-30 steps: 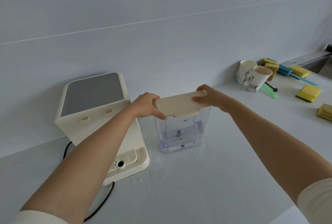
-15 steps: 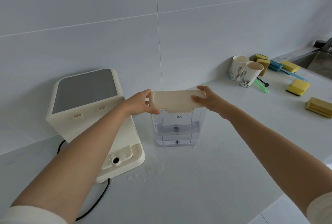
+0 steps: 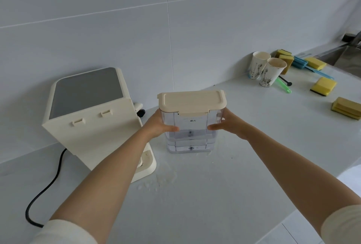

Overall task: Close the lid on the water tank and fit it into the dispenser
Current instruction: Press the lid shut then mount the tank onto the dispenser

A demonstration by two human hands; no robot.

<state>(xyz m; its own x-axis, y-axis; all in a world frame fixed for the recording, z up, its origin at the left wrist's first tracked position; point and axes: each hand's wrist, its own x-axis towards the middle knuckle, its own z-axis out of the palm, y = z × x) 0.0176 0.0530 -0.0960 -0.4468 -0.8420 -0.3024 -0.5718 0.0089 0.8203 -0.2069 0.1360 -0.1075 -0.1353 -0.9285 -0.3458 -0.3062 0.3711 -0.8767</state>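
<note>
The clear water tank (image 3: pixel 190 138) stands upright on the white counter, part full of water. Its cream lid (image 3: pixel 192 100) lies flat on top, front tab down over the rim. My left hand (image 3: pixel 159 126) grips the tank's left side and my right hand (image 3: pixel 227 124) grips its right side, thumbs on the front face. The cream dispenser (image 3: pixel 91 114) with a grey top panel stands just left of the tank. My left forearm hides part of its base.
A black power cord (image 3: pixel 46 185) runs from the dispenser toward the counter's front left. Water drops (image 3: pixel 162 179) lie in front of the tank. Two paper cups (image 3: pixel 271 71), several yellow sponges (image 3: pixel 323 86) and a blue brush (image 3: pixel 308 66) sit at the right, beside a sink (image 3: pixel 349 56).
The lid, tilted and held above the tank a second ago, now sits flat on it. Both hands have moved from the lid's ends down to the tank's sides.
</note>
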